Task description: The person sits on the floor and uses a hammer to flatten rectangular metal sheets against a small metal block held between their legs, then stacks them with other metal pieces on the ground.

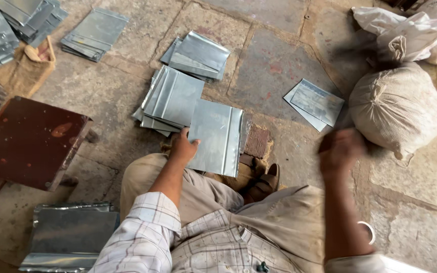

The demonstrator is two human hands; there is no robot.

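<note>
Head view: lying flat on the stone floor (pixel 127 96) just ahead of the knees, grey metal sheet (pixel 217 135) showing a dull shine and a folded ridge along its right edge, left hand (pixel 183 148) gripping its near-left corner. Right hand (pixel 341 149) hovering blurred, finger state impossible to tell; tied cloth sack (pixel 396 107) bulging just beyond, contents hidden.

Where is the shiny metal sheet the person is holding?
In the head view, the metal sheet is at centre, on the stone floor by the person's knee, gripped by the left hand, just right of a stack of sheets.
</note>
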